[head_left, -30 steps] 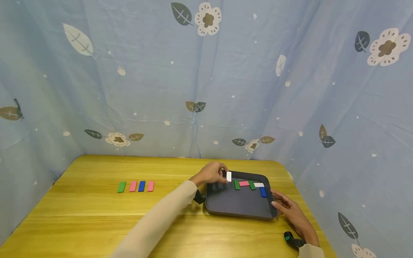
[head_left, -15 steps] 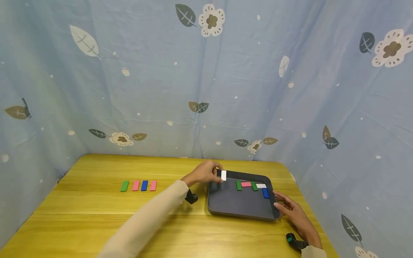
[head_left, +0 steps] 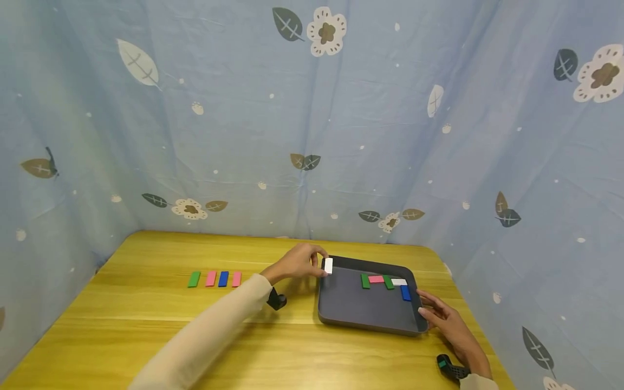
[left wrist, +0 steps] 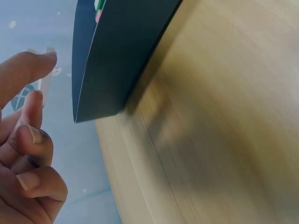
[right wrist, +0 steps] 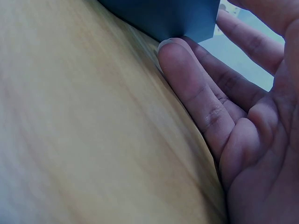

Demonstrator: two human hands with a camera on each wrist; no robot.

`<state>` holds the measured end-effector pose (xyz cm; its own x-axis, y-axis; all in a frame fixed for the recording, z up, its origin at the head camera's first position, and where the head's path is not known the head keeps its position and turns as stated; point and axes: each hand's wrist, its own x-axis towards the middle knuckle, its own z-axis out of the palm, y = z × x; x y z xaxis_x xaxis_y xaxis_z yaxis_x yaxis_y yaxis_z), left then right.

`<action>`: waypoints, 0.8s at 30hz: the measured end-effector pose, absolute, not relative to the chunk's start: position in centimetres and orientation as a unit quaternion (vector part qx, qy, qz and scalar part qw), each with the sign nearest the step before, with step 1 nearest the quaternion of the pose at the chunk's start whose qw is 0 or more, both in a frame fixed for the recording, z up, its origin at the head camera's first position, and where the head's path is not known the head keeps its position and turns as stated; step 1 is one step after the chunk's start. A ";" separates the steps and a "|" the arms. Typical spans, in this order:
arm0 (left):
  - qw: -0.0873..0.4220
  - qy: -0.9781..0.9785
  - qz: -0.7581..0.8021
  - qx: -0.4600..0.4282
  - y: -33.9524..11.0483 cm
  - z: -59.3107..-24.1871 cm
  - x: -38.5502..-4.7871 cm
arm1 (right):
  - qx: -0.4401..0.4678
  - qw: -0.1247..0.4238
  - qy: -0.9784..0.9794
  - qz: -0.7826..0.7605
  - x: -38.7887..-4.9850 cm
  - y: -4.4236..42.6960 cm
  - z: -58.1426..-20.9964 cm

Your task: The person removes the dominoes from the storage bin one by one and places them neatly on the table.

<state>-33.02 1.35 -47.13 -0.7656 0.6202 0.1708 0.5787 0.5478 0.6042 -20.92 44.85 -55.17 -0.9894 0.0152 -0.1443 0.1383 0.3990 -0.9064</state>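
In the head view my left hand (head_left: 295, 262) pinches a small white block (head_left: 329, 266) between thumb and fingers, upright above the far left corner of a dark grey tray (head_left: 363, 309). In the left wrist view the block (left wrist: 45, 84) shows edge-on, apart from the tray's wall (left wrist: 119, 60). My right hand (head_left: 449, 325) touches the tray's right side with extended fingers. Along the back of the tray lie a green block (head_left: 365, 281), a pink block (head_left: 376, 279), another green block (head_left: 388, 282) and a white block (head_left: 398, 282). A blue block (head_left: 405, 293) lies below that white one.
Left of the tray on the wooden table (head_left: 146, 314) lies a row: a green block (head_left: 194, 279), a pink block (head_left: 210, 279), a blue block (head_left: 223, 279) and another pink block (head_left: 236, 279). A patterned blue curtain (head_left: 234, 135) hangs behind and at the sides.
My left hand has moved left with the white block, from near the first green block to the tray's far left corner. My right hand stays at the tray's side. The head view has shifted slightly.
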 end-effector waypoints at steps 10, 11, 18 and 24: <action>0.012 0.875 0.341 0.344 -1.4 -47.1 -32.9 | 0.032 0.055 0.835 -0.547 -21.0 44.9 -55.1; 0.013 0.875 0.341 0.343 -1.7 -47.2 -32.8 | 0.029 0.054 0.835 -0.547 -21.1 44.9 -55.1; 0.005 0.879 0.335 0.339 -3.9 -47.8 -32.7 | 0.027 0.053 0.836 -0.545 -21.2 45.0 -55.1; 0.002 0.880 0.334 0.338 -5.7 -48.3 -32.5 | 0.034 0.053 0.837 -0.543 -21.3 45.0 -55.2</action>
<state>-32.53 -5.74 -48.31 -0.7720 0.5956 0.2221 0.5930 0.5488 0.5893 -21.26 45.00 -55.19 -0.9921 -0.0017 -0.1256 0.1140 0.4078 -0.9059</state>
